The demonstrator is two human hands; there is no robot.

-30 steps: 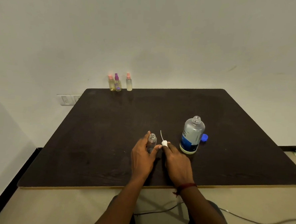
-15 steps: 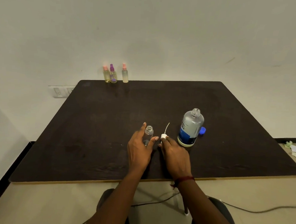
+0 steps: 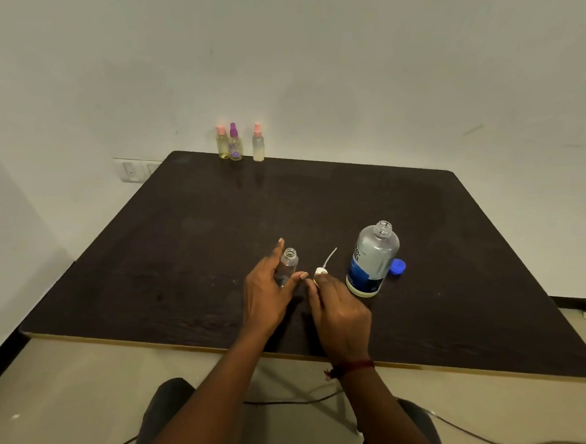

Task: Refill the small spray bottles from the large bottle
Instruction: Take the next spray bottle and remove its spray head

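From the head view, the left hand [image 3: 265, 297] loosely cupped a small clear spray bottle [image 3: 287, 266], uncapped and upright, left of the large bottle [image 3: 372, 261]. The right hand [image 3: 340, 315] pinched its white pump head [image 3: 320, 272], dip tube raised. A blue cap [image 3: 398, 266] lay beside the large bottle, itself uncapped with a blue label.
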